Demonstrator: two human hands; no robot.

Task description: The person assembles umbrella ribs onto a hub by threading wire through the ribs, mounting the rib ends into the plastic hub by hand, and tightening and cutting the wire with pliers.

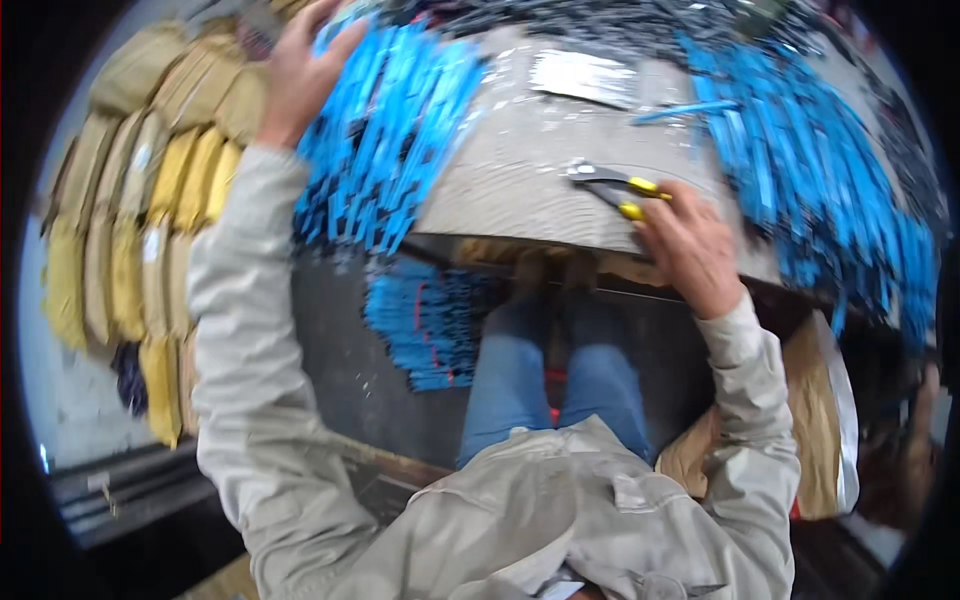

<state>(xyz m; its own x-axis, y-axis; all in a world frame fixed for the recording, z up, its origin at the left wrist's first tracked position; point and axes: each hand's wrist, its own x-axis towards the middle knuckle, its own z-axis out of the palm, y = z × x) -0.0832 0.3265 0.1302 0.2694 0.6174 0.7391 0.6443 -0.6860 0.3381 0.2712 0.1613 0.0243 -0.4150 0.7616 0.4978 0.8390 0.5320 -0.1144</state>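
My right hand is closed on the handles of a pair of pliers with yellow handle ends, held over the grey-brown worktop. The jaws point left, and nothing shows between them. My left hand is raised at the top left, beside a heap of long thin blue strips with dark ends. Its thumb and fingers are spread, though the fingertips run near the top edge of the picture. A second heap of blue strips lies right of the pliers, one strip sticking out leftward.
A shiny whitish packet lies on the worktop. Dark strips pile along the back. Bundled blue strips sit below at left of my legs. Brown and yellow sacks stack at far left. An opened paper sack stands at right.
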